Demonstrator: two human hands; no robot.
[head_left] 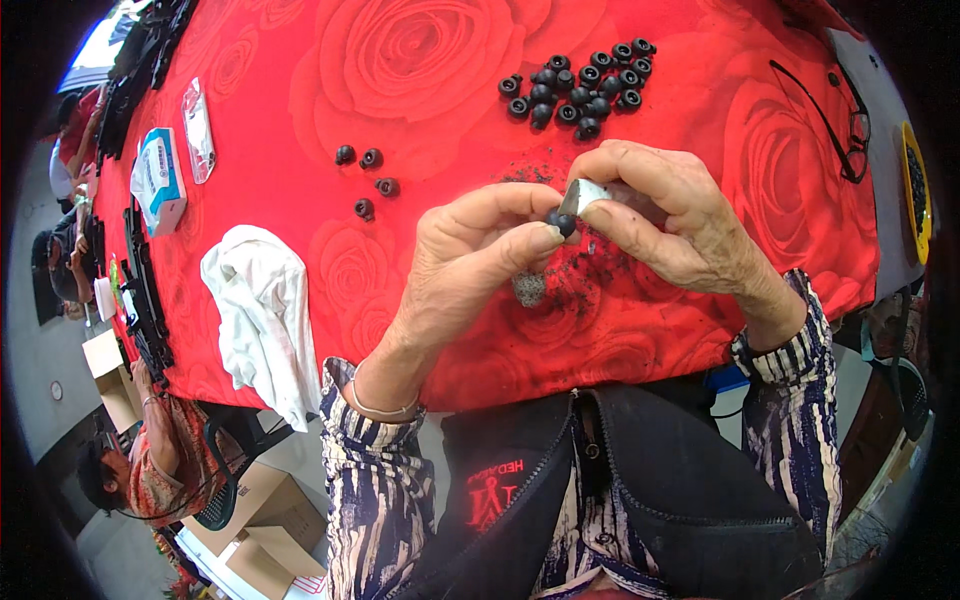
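My left hand (455, 262) pinches a small round black knob (562, 222) between thumb and fingertips. In my right hand (685, 220) is a short blade wrapped in white (590, 194), gripped by thumb and fingers. Its bare grey edge meets the knob or lies right beside it. Under the hands, dark crumbs (575, 290) are scattered over the red rose-patterned cloth (400, 60). A grey speckled lump (530, 290) lies just below my left fingers. Beyond my right hand sits a cluster of similar black knobs (580, 95); several loose ones (387, 187) lie to the left.
A white cloth (255, 310) lies at the left, with a tissue pack (160, 182) and a clear packet (198, 130) farther off. Eyeglasses (850, 150) and a yellow tray (915, 195) are on the right. People (150, 460) sit at the far left near cardboard boxes (262, 520).
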